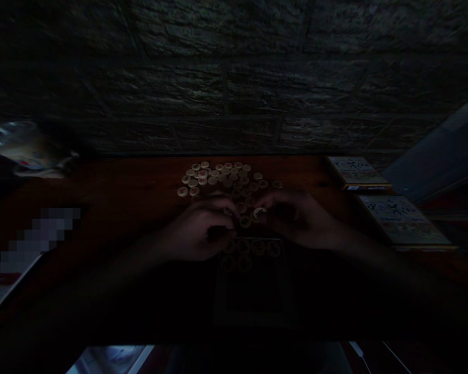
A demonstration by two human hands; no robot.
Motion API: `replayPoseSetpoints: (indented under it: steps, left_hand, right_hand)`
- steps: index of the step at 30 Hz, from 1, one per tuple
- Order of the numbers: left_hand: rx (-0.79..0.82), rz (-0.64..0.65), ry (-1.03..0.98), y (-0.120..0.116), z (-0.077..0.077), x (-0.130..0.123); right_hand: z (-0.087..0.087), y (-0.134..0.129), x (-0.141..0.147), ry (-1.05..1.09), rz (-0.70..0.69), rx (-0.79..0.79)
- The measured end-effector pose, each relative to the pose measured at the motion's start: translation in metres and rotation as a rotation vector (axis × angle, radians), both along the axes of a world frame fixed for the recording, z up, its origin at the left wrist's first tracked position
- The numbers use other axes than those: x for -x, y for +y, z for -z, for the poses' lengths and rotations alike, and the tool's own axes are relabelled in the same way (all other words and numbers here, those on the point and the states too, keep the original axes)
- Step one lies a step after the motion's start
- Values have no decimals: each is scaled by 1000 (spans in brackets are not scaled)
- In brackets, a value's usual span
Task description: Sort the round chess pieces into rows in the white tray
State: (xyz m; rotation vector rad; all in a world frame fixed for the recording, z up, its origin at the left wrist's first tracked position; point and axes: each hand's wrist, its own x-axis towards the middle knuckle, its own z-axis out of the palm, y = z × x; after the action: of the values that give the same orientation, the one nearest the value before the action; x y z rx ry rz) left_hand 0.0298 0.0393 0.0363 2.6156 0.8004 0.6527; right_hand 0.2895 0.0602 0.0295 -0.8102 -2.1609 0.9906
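Round wooden pieces with red or dark characters lie in a loose pile (212, 181) on the brown table (140, 179). My left hand (206, 226) pinches a round piece (228, 212) between thumb and fingers, just below the pile. Facing it, my right hand (300, 218) grips another round piece (259, 213) with a dark character at its fingertips. Between the hands one more piece (245, 222) rests flat. Nearer to me is a shallow open box (289, 296), very dim, with several pieces in two rows at its far end.
Two flat boxes with printed lids, one farther (356, 171) and one nearer (405, 221), lie at the right. A cup with a straw (33, 148) stands at the far left. A pale flat object (8, 285) lies at the left edge. Behind the table rises a stone-patterned wall (218, 88).
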Motion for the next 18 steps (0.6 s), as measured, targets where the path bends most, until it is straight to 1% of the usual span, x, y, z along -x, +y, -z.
replayPoseSetpoints:
  steps: [9, 15, 18]
  left_hand:
    - [32, -13, -46, -1, 4, -4]
    - [49, -19, -26, -4, 4, -6]
    - [66, -50, -46, -5, 5, -7]
  right_hand:
    - [-5, -1, 1, 32, -71, -44]
    - [-4, -1, 1, -14, -17, -28]
    - [-3, -1, 1, -20, -18, -23]
